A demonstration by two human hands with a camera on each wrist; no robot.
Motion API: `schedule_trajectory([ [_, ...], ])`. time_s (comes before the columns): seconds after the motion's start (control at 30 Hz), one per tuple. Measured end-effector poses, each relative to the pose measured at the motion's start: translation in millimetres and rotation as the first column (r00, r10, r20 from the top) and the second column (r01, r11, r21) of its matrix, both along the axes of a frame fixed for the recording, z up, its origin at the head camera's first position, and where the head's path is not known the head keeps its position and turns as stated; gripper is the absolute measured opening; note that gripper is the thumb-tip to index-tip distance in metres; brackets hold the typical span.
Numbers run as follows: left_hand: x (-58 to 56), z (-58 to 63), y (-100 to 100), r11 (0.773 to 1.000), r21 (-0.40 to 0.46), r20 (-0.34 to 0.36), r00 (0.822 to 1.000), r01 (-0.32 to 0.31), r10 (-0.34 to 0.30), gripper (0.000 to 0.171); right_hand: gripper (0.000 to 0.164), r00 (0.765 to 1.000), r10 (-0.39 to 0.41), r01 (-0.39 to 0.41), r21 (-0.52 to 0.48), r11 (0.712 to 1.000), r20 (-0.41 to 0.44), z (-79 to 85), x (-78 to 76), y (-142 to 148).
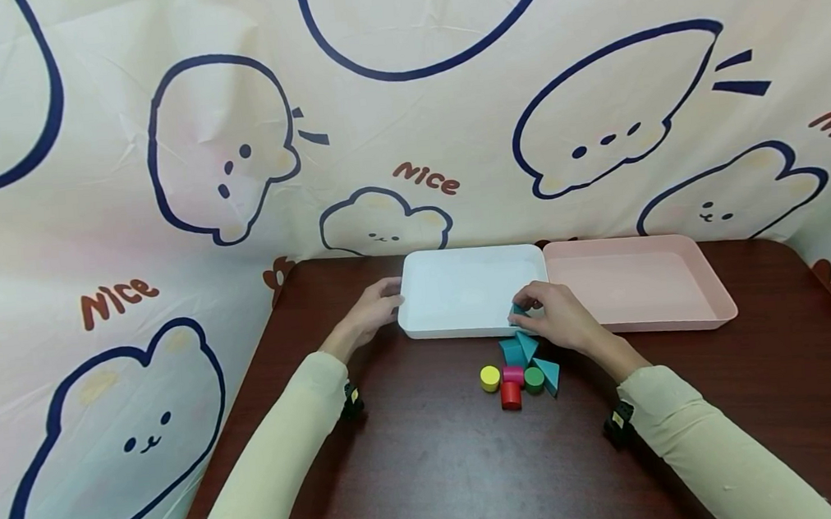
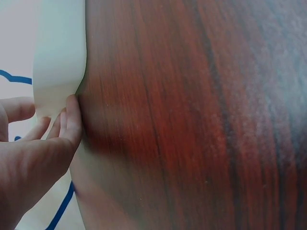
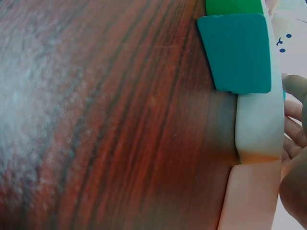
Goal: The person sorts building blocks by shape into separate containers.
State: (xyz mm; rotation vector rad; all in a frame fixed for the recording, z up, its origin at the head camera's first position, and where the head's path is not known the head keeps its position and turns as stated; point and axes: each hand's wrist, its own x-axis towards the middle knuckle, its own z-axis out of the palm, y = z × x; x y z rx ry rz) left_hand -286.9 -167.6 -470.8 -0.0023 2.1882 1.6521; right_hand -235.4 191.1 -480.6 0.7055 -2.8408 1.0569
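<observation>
My right hand (image 1: pixel 557 319) pinches a small teal block (image 1: pixel 517 314) between thumb and fingers, over the near right corner of the white tray (image 1: pixel 463 292). In the right wrist view, the right hand (image 3: pixel 295 158) is partly cut off at the right edge. My left hand (image 1: pixel 370 311) is at the tray's left side, its fingertips against the rim and its thumb apart in the left wrist view. Just in front of the tray lies a cluster of blocks: several teal ones (image 1: pixel 548 375), a yellow cylinder (image 1: pixel 489 379), a magenta block (image 1: pixel 512 375), a green cylinder (image 1: pixel 534 380) and a red cylinder (image 1: pixel 511 397).
A pink tray (image 1: pixel 640 281) stands right beside the white one, on the right. Both are near the back edge of a dark brown wooden table (image 1: pixel 434 472). Behind it hangs a pale curtain (image 1: pixel 478 122) printed with cartoon outlines.
</observation>
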Motion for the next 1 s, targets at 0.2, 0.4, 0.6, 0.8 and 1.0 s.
schedule_trajectory([
  [0.2,0.2,0.3,0.7,1.000,-0.005,-0.006,1.000,0.000,0.000,0.052,0.028,1.000,0.003,-0.003,-0.002,1.000,0.002,-0.5,-0.6,0.4],
  [0.4,0.9,0.3,0.6,1.000,-0.001,-0.006,1.000,-0.003,0.003,0.052,0.028,1.000,0.003,-0.003,-0.002,1.000,0.002,-1.4,-1.2,0.5],
  [0.6,0.1,-2.1,0.2,1.000,0.000,-0.010,1.000,0.002,-0.002,0.053,0.028,1.000,0.000,0.000,-0.017,1.000,-0.002,-1.6,-0.3,0.6],
  [0.8,-0.1,-3.1,-0.1,1.000,-0.001,-0.005,1.000,0.000,0.000,0.052,0.028,1.000,-0.010,0.010,-0.021,1.000,-0.002,-3.1,0.2,1.2],
  [1.0,0.0,-2.3,-0.6,1.000,0.002,-0.007,1.000,0.003,-0.003,0.052,0.027,1.000,-0.018,0.018,-0.019,1.000,0.009,-1.6,1.1,0.5],
])
